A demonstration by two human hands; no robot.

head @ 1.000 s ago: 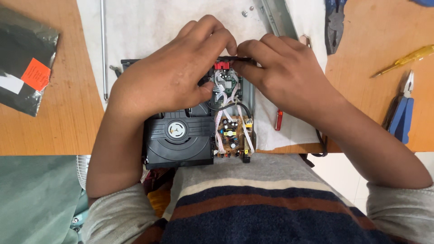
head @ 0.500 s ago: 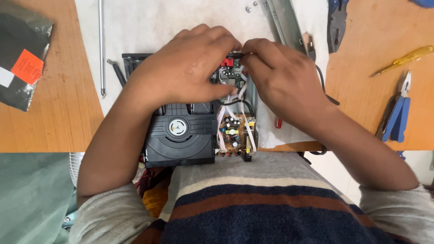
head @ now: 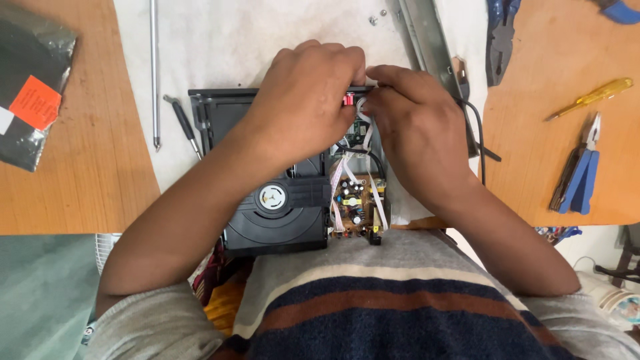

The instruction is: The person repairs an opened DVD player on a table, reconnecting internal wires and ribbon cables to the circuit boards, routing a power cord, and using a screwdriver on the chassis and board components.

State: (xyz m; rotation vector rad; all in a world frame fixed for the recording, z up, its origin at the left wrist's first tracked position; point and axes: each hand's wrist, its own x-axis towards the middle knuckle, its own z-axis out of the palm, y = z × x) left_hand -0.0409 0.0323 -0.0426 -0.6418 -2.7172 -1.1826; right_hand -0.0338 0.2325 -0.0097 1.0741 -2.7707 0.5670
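Observation:
An opened black disc player [head: 267, 213] lies on a white cloth [head: 227, 47] at the table's near edge, its disc drive and a brown circuit board [head: 357, 203] with flat ribbon cables exposed. My left hand [head: 303, 107] rests curled over the player's far part. My right hand [head: 413, 127] meets it there; the fingertips of both pinch at a small red connector [head: 347, 100] and white wires near the back edge. What the fingers hold exactly is hidden.
A long metal rod [head: 154, 73] and a black screwdriver [head: 181, 123] lie left of the player. A silver anti-static bag [head: 30, 87] sits far left. A metal rail [head: 427, 40], yellow screwdriver [head: 590, 97], blue-handled pliers [head: 579, 177] and a black cable [head: 477, 133] lie to the right.
Both hands have shifted slightly toward the player's back edge and closed in on the red connector. The player has stayed in place.

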